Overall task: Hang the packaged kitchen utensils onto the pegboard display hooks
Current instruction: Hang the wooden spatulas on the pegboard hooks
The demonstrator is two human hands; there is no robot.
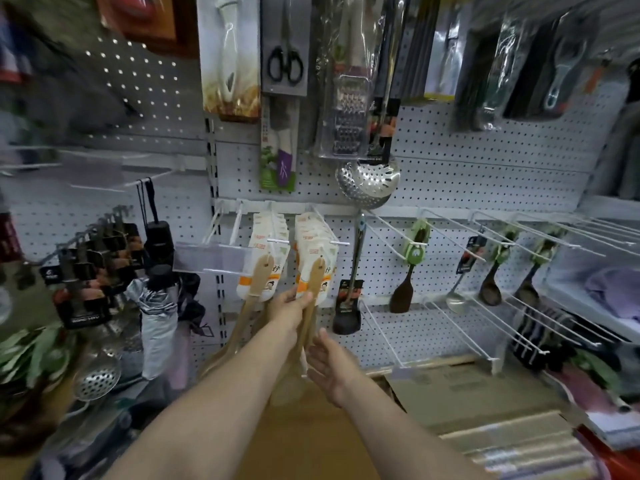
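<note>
Fingers of the left hand (290, 304) pinch a packaged wooden spatula (314, 282) just below the loaded pegboard hook (337, 242). Right hand (330, 363) hovers beneath, fingers spread and holding nothing.

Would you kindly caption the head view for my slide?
Left hand grips wooden spatulas at pegboard hooks; right hand open below.

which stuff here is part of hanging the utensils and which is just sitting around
Job:
- light wooden spatulas in white-orange sleeves
- white wire pegboard hooks
- left hand, gripping the spatulas
- right hand, open

Just there:
- perforated steel skimmer
- black-handled scissors
- folded grey umbrella
</note>
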